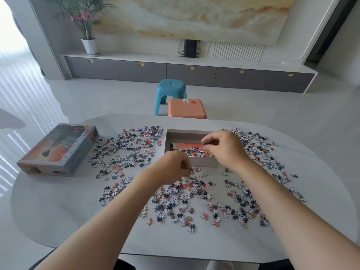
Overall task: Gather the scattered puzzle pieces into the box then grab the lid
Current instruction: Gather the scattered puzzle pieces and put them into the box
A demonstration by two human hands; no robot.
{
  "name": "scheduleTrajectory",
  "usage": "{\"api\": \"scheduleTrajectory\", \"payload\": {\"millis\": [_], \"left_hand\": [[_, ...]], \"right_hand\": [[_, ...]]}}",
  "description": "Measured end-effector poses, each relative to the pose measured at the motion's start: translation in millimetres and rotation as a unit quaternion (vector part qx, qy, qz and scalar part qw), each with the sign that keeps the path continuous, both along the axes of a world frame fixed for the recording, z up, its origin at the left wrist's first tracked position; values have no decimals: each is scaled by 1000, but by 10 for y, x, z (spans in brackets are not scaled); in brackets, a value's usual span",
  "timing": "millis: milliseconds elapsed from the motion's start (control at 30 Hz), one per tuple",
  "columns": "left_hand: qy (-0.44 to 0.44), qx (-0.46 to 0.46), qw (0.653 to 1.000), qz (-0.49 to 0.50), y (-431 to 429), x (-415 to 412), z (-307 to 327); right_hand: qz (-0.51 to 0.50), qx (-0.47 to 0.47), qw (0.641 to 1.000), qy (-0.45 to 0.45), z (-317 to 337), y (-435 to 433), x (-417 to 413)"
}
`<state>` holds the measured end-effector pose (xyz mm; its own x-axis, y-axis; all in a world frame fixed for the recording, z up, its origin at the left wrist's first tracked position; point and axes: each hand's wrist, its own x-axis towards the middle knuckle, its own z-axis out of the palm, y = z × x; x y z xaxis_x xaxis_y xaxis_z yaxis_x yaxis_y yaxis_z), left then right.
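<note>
Many small puzzle pieces (134,147) in white, dark blue and orange lie scattered over the white table (58,207). The open grey box (202,161) stands at the middle, with some pieces and an orange sheet inside. The printed lid (58,151) lies at the table's left. My right hand (224,147) hovers over the box's right half, fingers pinched on a few pieces. Just in front of the box's near wall, my left hand (171,168) is closed on pieces it grips at the table top.
A blue stool (171,92) and an orange stool (187,109) stand beyond the table's far edge. A long low cabinet with a potted plant (85,26) runs along the back wall. Bright curtains hang at the left.
</note>
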<state>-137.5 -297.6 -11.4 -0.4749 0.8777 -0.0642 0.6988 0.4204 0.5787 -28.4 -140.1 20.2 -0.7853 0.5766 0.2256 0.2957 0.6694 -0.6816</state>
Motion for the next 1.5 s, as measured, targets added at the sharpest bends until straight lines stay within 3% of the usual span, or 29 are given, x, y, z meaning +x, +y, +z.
{"api": "scheduleTrajectory", "payload": {"millis": [100, 200, 333, 433, 533, 600, 700, 900, 1033, 1167, 1267, 1333, 1400, 1500], "left_hand": [[-8, 104, 992, 68, 74, -87, 155], [86, 177, 971, 138, 143, -239, 178], [232, 110, 954, 154, 204, -358, 40], [253, 66, 956, 135, 208, -346, -18], [270, 88, 951, 118, 190, -329, -30], [254, 141, 953, 88, 167, -286, -20], [234, 205, 950, 4, 94, -123, -2], [197, 91, 976, -18, -64, 106, -214], [223, 8, 973, -58, -181, 75, -397], [127, 60, 987, -82, -226, 114, -315], [137, 52, 986, -74, -270, 78, -239], [180, -40, 981, -64, -323, 31, -219], [173, -106, 978, -55, -350, 13, -214], [113, -64, 991, -38, -311, 50, -256]], "right_hand": [[-28, 89, 994, 58, -104, 68, -114], [8, 106, 994, 21, -210, 86, -157], [75, 126, 988, -51, -254, 105, -129], [80, 131, 988, -15, -199, 118, -99], [94, 148, 984, 21, -139, 62, -48], [132, 143, 981, 13, -115, -34, -7], [191, 110, 970, -106, -131, -210, 54], [204, 112, 938, -255, -328, -419, 187], [214, 103, 941, -240, -365, -389, 232], [170, 45, 966, -187, -262, -352, 321], [136, 67, 946, -285, -221, -301, 375], [122, 92, 917, -369, -212, -308, 409], [119, 72, 923, -359, -249, -345, 398], [120, 59, 943, -306, -316, -414, 322]]}}
